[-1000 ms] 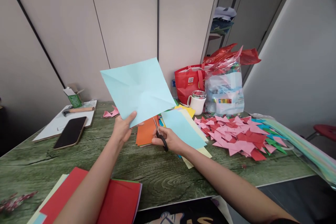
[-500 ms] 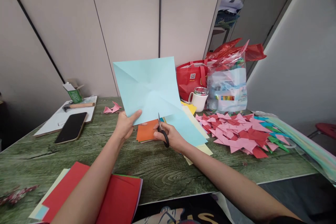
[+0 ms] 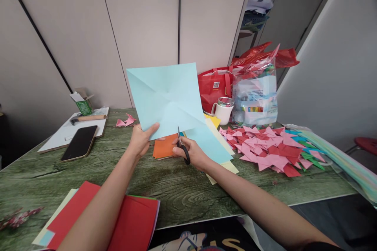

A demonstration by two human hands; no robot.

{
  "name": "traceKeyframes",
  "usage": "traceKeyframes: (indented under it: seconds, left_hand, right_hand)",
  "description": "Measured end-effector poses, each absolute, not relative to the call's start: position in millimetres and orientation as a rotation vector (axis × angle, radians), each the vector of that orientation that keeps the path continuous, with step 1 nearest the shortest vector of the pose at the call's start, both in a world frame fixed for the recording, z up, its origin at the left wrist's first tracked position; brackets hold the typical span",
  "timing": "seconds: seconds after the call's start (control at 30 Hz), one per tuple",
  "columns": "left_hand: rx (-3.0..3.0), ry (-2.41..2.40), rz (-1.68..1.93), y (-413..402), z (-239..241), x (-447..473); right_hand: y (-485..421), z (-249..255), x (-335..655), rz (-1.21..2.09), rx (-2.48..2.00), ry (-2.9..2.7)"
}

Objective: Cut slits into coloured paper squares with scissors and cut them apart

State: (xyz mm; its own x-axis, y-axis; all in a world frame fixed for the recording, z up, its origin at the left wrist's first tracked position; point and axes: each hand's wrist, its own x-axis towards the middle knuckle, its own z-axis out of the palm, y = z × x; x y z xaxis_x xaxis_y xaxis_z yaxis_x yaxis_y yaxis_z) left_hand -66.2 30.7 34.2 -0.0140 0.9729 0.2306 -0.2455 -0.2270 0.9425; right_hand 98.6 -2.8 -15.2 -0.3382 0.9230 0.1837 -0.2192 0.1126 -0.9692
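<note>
My left hand pinches the lower left corner of a light blue sheet of paper, thumb on its front. Diagonal creases cross the sheet, which is held up above the table. In my right hand are black-handled scissors, their blades pointing up at the sheet's lower edge. Whether the blades have cut into the paper I cannot tell. Under and behind my hands lie orange paper pieces and another light blue sheet over pale yellow paper.
Folded pink and red paper pieces are heaped on the right. Behind stand a white mug, a red bag and a clear plastic bag. Leftward lie a phone, a hammer and red paper sheets under my left forearm.
Almost nothing differs. The light blue sheet has shifted very slightly, while both hands and the scissors keep about the same place.
</note>
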Motion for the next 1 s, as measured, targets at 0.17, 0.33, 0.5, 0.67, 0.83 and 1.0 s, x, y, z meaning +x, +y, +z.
traceKeyframes:
  seconds: [0.17, 0.33, 0.5, 0.67, 0.83, 1.0]
  left_hand:
    - [1.204, 0.888, 1.458, 31.4, 33.8, -66.5]
    - [1.195, 0.884, 1.46, 31.8, 33.1, -66.9]
    - [1.188, 0.863, 1.463, 31.4, 33.2, -67.5]
    - [1.196, 0.86, 1.465, 31.5, 33.0, -67.9]
    - [1.182, 0.865, 1.458, 31.1, 33.2, -67.8]
    - [1.184, 0.861, 1.464, 30.7, 33.8, -67.6]
  right_hand:
    - [-2.9, -14.5, 98.5, 1.422, -0.759, -1.387]
    - [-4.2, -12.2, 98.5, 1.42, -0.756, -1.394]
    - [-2.3, -15.6, 99.0, 1.427, -0.745, -1.406]
    - [-0.9, -18.1, 99.0, 1.447, -0.732, -1.402]
    - [-2.0, -15.5, 99.1, 1.423, -0.743, -1.414]
    - [-2.0, -15.2, 98.7, 1.409, -0.737, -1.426]
